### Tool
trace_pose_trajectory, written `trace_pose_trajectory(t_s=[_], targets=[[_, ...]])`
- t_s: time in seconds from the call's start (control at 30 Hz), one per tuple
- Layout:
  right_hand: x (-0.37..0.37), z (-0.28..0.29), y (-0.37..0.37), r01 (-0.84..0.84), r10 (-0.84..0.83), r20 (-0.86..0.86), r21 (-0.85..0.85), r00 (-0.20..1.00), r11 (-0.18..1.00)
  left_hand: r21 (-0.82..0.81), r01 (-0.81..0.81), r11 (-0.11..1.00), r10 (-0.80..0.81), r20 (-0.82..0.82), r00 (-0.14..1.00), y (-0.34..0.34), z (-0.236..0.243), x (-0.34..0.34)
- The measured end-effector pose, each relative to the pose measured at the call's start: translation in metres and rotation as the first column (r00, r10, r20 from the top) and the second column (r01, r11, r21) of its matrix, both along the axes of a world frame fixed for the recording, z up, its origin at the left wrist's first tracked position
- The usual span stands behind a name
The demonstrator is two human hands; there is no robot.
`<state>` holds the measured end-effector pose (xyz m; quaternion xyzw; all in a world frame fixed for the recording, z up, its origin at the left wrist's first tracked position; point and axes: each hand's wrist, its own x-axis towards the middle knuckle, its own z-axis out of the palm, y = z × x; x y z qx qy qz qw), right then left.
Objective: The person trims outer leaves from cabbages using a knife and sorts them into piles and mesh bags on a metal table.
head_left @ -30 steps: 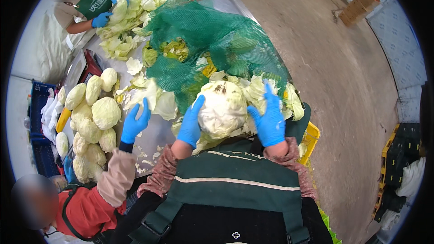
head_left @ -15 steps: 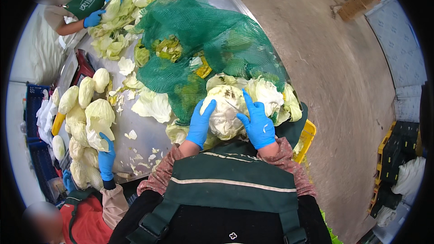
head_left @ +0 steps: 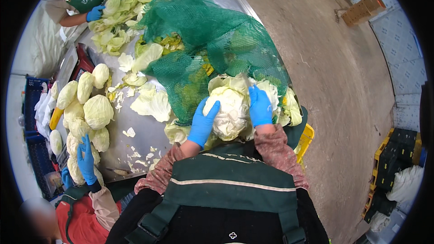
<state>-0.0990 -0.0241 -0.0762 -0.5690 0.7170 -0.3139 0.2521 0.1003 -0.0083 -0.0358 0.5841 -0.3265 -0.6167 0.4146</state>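
Observation:
A pale cabbage head rests among loose leaves at the table's near edge. My left hand is gloved in blue and wraps round its left side, thumb near the top. My right hand, also gloved, is at its upper right with fingers bent inward; what they grip is partly hidden. Pale outer leaves curl behind the head. Beyond them a green mesh bag with yellowed leaves lies spread over the metal table.
Several cabbages lie at the left, above a co-worker's gloved hand. Another co-worker handles leaves at the back left. A yellow crate is by my right side; stacked dark crates and a cardboard box stand on the floor.
My right hand has moved up along the cabbage; the thin blade seen beside it half a second ago is out of sight. The near co-worker's hand has moved down and left.

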Motion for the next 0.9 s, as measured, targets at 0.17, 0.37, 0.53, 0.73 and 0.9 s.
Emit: trace_pose_trajectory(t_s=[0.17, 0.37, 0.53, 0.73, 0.9], targets=[[-0.009, 0.032, 0.0, -0.143, 0.17, 0.236, -0.126, 0.957, 0.982, -0.107, 0.108, 0.988, -0.105, 0.027, 0.994, 0.007, -0.011, 0.022], [-0.046, 0.017, 0.011, 0.281, -0.401, 0.514, 0.296, 0.759, 0.913, -0.378, 0.479, 0.792, -0.43, 0.211, 0.878, -0.017, 0.024, 0.042], [-0.058, 0.03, 0.019, 0.343, -0.376, 0.116, 0.234, 0.919, 0.91, -0.196, 0.602, 0.774, -0.593, 0.108, 0.798, -0.032, 0.041, 0.037], [-0.003, 0.1, 0.055, -0.251, 0.255, 0.0, -0.174, 0.967, 0.952, -0.381, 0.6, 0.703, -0.52, 0.3, 0.8, -0.02, 0.029, 0.038], [-0.006, 0.069, 0.037, -0.297, 0.306, 0.39, -0.087, 0.868, 0.951, -0.33, 0.667, 0.668, -0.566, 0.358, 0.743, -0.02, 0.043, 0.041]])
